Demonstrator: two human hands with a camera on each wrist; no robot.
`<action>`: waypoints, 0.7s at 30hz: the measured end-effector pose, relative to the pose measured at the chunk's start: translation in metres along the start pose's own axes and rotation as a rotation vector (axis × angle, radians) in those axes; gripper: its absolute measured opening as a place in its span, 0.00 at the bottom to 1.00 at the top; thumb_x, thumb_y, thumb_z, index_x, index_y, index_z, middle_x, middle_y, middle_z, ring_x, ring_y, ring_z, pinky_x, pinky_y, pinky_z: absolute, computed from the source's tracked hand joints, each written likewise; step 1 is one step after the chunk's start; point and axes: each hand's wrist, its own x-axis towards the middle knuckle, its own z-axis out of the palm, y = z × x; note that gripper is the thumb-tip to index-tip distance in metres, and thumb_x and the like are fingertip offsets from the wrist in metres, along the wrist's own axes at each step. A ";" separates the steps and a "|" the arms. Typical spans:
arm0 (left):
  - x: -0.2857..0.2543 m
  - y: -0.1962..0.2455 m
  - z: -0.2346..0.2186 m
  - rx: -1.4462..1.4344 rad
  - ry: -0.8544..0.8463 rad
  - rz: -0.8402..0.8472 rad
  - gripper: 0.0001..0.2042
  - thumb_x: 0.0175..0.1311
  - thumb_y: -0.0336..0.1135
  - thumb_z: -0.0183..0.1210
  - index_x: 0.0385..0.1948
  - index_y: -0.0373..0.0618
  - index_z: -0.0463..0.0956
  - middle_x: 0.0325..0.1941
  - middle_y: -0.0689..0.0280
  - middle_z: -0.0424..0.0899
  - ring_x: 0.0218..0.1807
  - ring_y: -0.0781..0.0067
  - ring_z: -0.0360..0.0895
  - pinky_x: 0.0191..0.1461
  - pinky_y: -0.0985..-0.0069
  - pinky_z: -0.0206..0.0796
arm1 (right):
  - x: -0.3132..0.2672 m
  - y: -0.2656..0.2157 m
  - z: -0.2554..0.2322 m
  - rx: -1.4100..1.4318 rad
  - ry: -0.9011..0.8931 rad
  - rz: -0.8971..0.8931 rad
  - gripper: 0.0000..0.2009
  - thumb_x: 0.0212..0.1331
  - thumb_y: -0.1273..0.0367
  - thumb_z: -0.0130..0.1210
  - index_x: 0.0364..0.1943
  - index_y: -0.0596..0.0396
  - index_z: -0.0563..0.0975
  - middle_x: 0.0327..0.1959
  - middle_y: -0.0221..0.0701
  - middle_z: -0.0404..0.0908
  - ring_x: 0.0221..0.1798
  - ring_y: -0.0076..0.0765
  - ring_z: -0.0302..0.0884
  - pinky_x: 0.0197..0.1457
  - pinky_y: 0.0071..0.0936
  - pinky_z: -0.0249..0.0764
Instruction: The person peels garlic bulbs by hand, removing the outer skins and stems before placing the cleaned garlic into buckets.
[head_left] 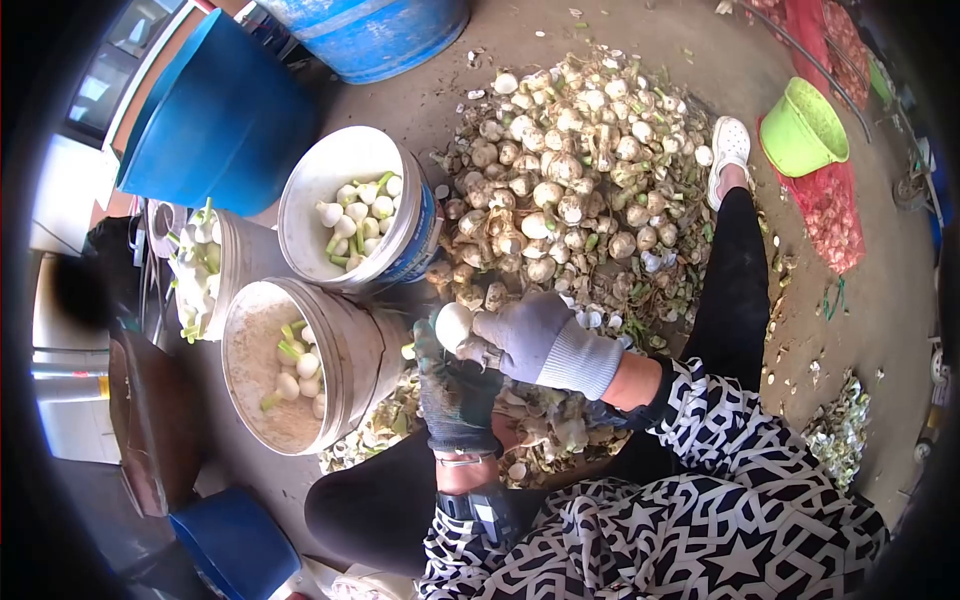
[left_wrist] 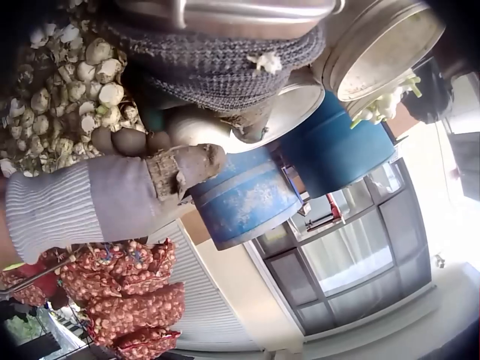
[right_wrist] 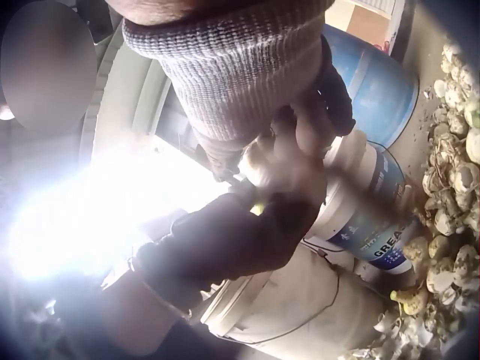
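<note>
A white garlic bulb (head_left: pixel 454 325) is between my two gloved hands, low over the near edge of the pile. My left hand (head_left: pixel 460 400), in a dark dirty glove, grips it from below, and a green stem end shows beside the fingers. From the right, my right hand (head_left: pixel 535 338), in a light grey glove, curls its fingers and thumb against the bulb. In the left wrist view, the soiled fingertips of the right hand (left_wrist: pixel 127 187) lie close by the bulb. The right wrist view has the dark left hand (right_wrist: pixel 232 232) below the bulb, which is partly hidden.
A large pile of unpeeled garlic (head_left: pixel 570 180) spreads ahead. On the left, a white bucket (head_left: pixel 300 240) and a dirtier bucket (head_left: pixel 350 360) hold cleaned bulbs. Beyond them stands a blue tub (head_left: pixel 215 120). A green bucket (head_left: pixel 805 125) and red net bags (head_left: pixel 830 215) lie right.
</note>
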 end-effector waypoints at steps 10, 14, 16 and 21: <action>0.020 0.086 -0.048 -0.541 -0.426 0.400 0.39 0.47 0.39 0.72 0.60 0.32 0.62 0.63 0.44 0.67 0.59 0.53 0.72 0.63 0.62 0.70 | -0.071 0.103 0.023 -0.205 -0.461 0.322 0.16 0.59 0.63 0.53 0.51 0.45 0.72 0.49 0.40 0.78 0.43 0.52 0.80 0.43 0.48 0.74; -0.002 0.078 -0.016 -0.503 -0.559 0.248 0.48 0.47 0.39 0.72 0.67 0.33 0.50 0.70 0.43 0.58 0.68 0.53 0.63 0.69 0.59 0.61 | -0.050 0.144 0.010 -0.172 -0.267 0.742 0.28 0.58 0.58 0.56 0.61 0.50 0.62 0.63 0.36 0.67 0.52 0.48 0.77 0.49 0.43 0.75; 0.002 0.042 -0.008 -0.131 -0.397 0.190 0.33 0.58 0.55 0.61 0.57 0.38 0.69 0.59 0.54 0.75 0.58 0.60 0.74 0.57 0.65 0.72 | -0.023 0.174 0.015 -0.289 -0.078 0.725 0.30 0.56 0.57 0.57 0.61 0.49 0.62 0.61 0.42 0.68 0.52 0.49 0.77 0.52 0.42 0.74; 0.032 -0.027 -0.021 0.437 -0.289 -0.004 0.20 0.67 0.48 0.54 0.52 0.43 0.72 0.50 0.57 0.79 0.48 0.65 0.79 0.51 0.67 0.74 | 0.043 0.231 0.029 -0.272 -0.258 0.877 0.26 0.55 0.60 0.59 0.58 0.49 0.67 0.58 0.43 0.72 0.52 0.48 0.77 0.55 0.43 0.73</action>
